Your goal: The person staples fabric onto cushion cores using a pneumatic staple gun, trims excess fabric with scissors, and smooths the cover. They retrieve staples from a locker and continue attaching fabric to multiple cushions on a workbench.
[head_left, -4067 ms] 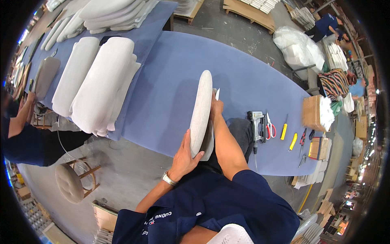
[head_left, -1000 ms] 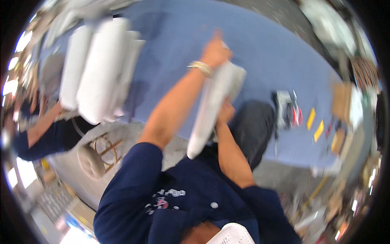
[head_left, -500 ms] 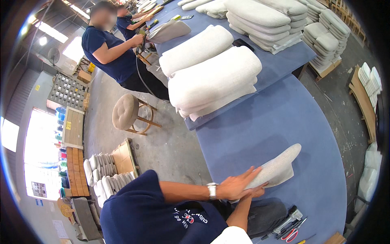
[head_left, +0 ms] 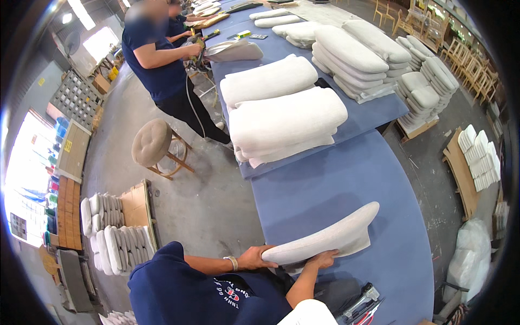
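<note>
- Furniture upholstery workshop
- Fabric-covered cushions (head_left: 355,51) stacked toward the far blue worktop's (head_left: 374,112) right edge
- Staple gun (head_left: 369,294) beside red-handled scissors (head_left: 369,315) near the nearer worktop's (head_left: 336,184) near edge
- Bare wooden chair frames (head_left: 470,67) grouped beyond, on the floor (head_left: 208,208)

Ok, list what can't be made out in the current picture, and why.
All in the head view:
- Pale cushion: far side hidden by itself.
- Red-handled scissors: cut off by the lower edge.
- Dark flat object: partly hidden by the front pale stack.
- Wooden chairs: too small and crowded to count.
</note>
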The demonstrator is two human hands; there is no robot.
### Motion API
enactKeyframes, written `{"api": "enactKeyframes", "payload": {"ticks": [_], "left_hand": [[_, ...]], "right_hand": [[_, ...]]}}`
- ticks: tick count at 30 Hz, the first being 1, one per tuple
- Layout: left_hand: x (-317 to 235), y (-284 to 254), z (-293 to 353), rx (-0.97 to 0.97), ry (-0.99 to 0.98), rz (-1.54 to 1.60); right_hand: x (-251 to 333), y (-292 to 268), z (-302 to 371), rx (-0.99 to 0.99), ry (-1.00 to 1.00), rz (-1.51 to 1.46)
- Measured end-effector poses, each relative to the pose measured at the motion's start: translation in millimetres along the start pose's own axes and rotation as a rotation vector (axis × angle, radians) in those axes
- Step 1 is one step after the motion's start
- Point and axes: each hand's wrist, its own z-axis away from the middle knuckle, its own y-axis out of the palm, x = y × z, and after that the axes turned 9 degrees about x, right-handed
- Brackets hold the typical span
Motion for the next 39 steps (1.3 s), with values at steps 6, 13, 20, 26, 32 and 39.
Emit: {"api": "enactKeyframes", "payload": {"ticks": [6, 13, 20, 26, 32, 39], "left_hand": [[44.1, 14.8, -27.2, -0.124, -0.009, 0.313], [5.4, -1.4, -81.9, -0.096, -0.265, 1.249], [-43.4, 32.9, -122.1, 0.068, -0.26, 1.122], [-32.6, 55.3, -124.0, 0.101, -0.245, 1.232], [-54.2, 46.8, -110.6, 0.064, -0.245, 1.204], [-81.5, 44.7, -101.3, 0.017, -0.3, 1.25]], "right_hand": [[10.4, -30.6, 32.9, 0.144, -0.246, -0.034], [73.9, -74.4, 97.4, 0.384, -0.365, -0.244], [53.7, -148.4, 87.8, 0.244, -0.302, -0.221], [31.5, -151.3, 129.4, 0.489, -0.178, -0.128], [22.6, -109.0, 139.5, 0.606, -0.144, 0.202], [-3.4, -120.0, 157.1, 0.487, -0.248, 0.378]]}}
